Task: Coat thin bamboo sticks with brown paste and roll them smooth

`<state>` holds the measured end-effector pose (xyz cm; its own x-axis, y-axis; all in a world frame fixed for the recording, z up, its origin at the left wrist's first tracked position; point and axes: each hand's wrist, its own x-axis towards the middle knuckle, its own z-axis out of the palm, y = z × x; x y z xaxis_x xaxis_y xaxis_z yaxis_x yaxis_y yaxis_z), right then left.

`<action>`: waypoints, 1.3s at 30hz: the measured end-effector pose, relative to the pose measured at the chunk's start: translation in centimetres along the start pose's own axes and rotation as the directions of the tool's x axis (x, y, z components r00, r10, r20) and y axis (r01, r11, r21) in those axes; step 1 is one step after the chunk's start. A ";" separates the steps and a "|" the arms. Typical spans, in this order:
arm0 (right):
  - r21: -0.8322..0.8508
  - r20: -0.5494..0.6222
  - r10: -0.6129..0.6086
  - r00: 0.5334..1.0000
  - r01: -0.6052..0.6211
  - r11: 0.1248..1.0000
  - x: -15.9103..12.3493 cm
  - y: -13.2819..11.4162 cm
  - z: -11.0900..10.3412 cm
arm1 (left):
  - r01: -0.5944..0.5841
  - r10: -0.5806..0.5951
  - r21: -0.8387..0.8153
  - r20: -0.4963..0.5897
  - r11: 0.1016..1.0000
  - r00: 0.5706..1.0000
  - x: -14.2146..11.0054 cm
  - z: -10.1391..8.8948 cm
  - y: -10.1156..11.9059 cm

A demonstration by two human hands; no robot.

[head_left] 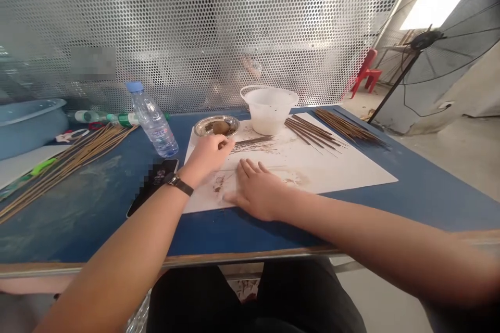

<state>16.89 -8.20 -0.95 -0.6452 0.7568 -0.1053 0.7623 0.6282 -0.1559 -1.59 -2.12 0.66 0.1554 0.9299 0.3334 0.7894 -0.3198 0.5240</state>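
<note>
My left hand (209, 153) is closed in a pinch over the white sheet (351, 174), and a small dark-brown lump (222, 144) shows between its thumb and fingers. Just behind it stands a shiny metal bowl (199, 127) with a larger brown lump (221, 128) inside. Thin dark sticks (253, 144) lie right of that hand. My right hand (260, 187) lies palm down on the sheet, fingers stretched out; a thin stick (273, 168) runs near its fingertips. Whatever is under the palm is hidden. Brown crumbs (219, 183) and smears mark the sheet between and beside the hands.
A white plastic bucket (267, 112) stands behind the sheet. Brown-coated sticks (312, 132) and another bundle (347, 127) lie right. Left are a water bottle (154, 122), a phone (154, 184), long thin sticks (74, 166) and a blue basin (31, 125). Perforated metal (219, 26) closes the back.
</note>
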 end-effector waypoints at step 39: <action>0.056 -0.006 -0.013 1.000 0.013 0.998 1.4 -0.5 -0.2 | 0.122 -0.119 -0.026 0.072 0.992 0.990 0.2 0.3 -0.4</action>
<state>15.66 -7.39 -0.80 -0.6545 0.7498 -0.0973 0.7497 0.6268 -0.2123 -1.71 -1.72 0.30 0.1026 0.9721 0.2108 0.7870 -0.2089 0.5805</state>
